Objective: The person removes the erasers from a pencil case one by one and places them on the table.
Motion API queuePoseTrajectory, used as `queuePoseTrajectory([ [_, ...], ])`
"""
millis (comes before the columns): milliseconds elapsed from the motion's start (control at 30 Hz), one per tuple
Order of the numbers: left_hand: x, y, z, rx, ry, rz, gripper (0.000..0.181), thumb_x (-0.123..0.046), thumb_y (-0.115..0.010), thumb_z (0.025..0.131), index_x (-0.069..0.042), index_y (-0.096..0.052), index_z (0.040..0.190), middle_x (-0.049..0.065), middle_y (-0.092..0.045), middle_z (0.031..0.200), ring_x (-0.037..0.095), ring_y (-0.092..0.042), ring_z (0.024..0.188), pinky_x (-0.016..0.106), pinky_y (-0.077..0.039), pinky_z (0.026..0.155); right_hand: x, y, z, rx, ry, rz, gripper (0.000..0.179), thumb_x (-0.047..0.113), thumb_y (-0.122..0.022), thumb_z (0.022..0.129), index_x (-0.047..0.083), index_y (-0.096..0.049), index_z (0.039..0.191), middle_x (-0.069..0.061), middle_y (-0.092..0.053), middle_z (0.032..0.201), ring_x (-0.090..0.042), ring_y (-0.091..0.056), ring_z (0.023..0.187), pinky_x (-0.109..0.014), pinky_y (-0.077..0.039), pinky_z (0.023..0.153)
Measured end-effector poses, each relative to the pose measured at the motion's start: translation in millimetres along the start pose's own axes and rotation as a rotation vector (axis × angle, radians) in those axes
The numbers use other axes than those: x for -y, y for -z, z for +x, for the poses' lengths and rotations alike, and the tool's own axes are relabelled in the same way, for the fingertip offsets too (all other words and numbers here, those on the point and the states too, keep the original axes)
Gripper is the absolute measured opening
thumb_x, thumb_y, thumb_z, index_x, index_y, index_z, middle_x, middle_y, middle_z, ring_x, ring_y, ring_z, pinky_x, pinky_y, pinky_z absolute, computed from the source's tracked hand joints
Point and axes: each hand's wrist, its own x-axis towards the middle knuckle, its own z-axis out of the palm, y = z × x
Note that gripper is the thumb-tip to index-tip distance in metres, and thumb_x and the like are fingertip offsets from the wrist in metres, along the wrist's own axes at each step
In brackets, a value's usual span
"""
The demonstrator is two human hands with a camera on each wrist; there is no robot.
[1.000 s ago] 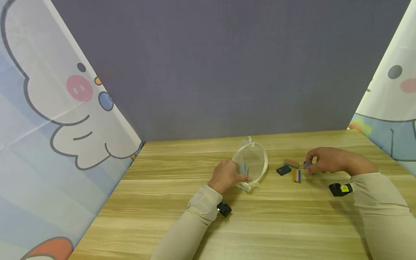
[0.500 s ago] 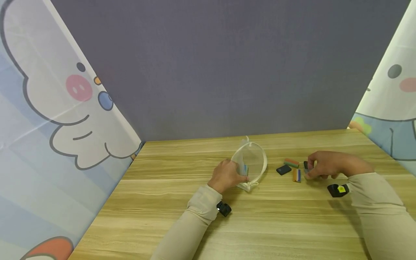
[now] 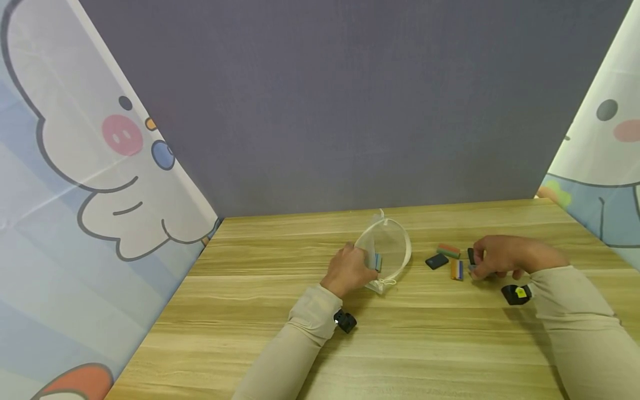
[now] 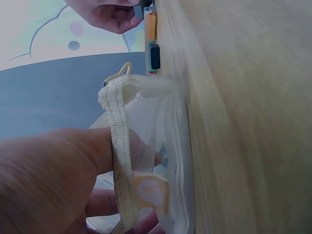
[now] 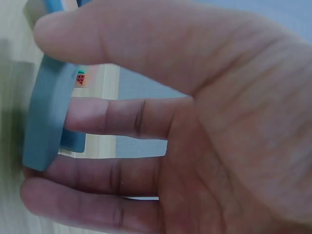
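My left hand (image 3: 348, 270) grips the rim of a white mesh drawstring bag (image 3: 406, 244), its mouth facing right. A blue and green block (image 3: 378, 262) shows inside the bag. In the left wrist view the bag's woven hem (image 4: 120, 146) runs between thumb and fingers. On the right, my right hand (image 3: 500, 256) pinches a grey-blue, eraser-shaped block (image 5: 46, 117) with slanted ends, low over the table. Beside its fingertips lies a dark block (image 3: 470, 255). Left of it are an orange, white and blue block (image 3: 456, 270), a green and orange block (image 3: 448, 251) and a black block (image 3: 436, 261).
The wood-grain table (image 3: 240, 311) meets a grey panel (image 3: 320, 111) at the back. Cartoon-printed curtains (image 3: 75, 166) hang at both sides. A small black camera sits on each wrist, the left one (image 3: 345, 321) close over the tabletop.
My right hand has shifted slightly left and toward me, uncovering more of the dark block by its fingertips. My left hand stays at the bag, which has barely moved.
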Motion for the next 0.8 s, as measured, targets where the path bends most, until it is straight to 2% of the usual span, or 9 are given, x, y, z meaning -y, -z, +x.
queuePoseTrajectory([
  [333, 0.3, 0.7, 0.7, -0.011, 0.000, -0.007, 0.019, -0.029, -0.082, 0.076, -0.014, -0.072, 0.079, 0.004, -0.058, 0.086, 0.019, -0.056, 0.077, 0.033, -0.048, 0.060, 0, 1, 1.7, -0.034, 0.002, -0.053, 0.027, 0.026, -0.076, 0.088, 0.010, -0.055, 0.085, 0.002, -0.046, 0.063, -0.011, -0.036, 0.053, -0.025, -0.028, 0.047],
  [567, 1.3, 1.3, 0.4, -0.013, -0.007, -0.011, 0.017, -0.026, -0.082, 0.076, -0.012, -0.074, 0.083, 0.004, -0.057, 0.087, 0.018, -0.056, 0.074, 0.032, -0.049, 0.061, 9, 4, 5.6, -0.205, 0.180, -0.264, 0.023, 0.028, -0.068, 0.094, 0.006, -0.062, 0.095, 0.000, -0.056, 0.075, -0.016, -0.046, 0.060, -0.032, -0.038, 0.055],
  [667, 1.4, 1.5, 0.3, -0.013, -0.009, -0.022, 0.015, -0.023, -0.081, 0.077, -0.012, -0.075, 0.085, 0.005, -0.058, 0.087, 0.019, -0.056, 0.074, 0.032, -0.049, 0.062, 15, 3, 7.8, -0.256, 0.206, -0.286, 0.028, 0.030, -0.065, 0.097, 0.003, -0.063, 0.103, 0.000, -0.060, 0.078, -0.016, -0.048, 0.061, -0.034, -0.039, 0.056],
  [800, 1.7, 0.9, 0.5, -0.011, -0.009, -0.027, 0.015, -0.020, -0.078, 0.079, -0.010, -0.076, 0.090, 0.006, -0.060, 0.090, 0.019, -0.057, 0.075, 0.032, -0.050, 0.064, 22, -2, 11.9, -0.319, 0.231, -0.271, 0.033, 0.038, -0.063, 0.099, 0.005, -0.065, 0.102, 0.000, -0.060, 0.072, -0.015, -0.049, 0.059, -0.033, -0.040, 0.055],
])
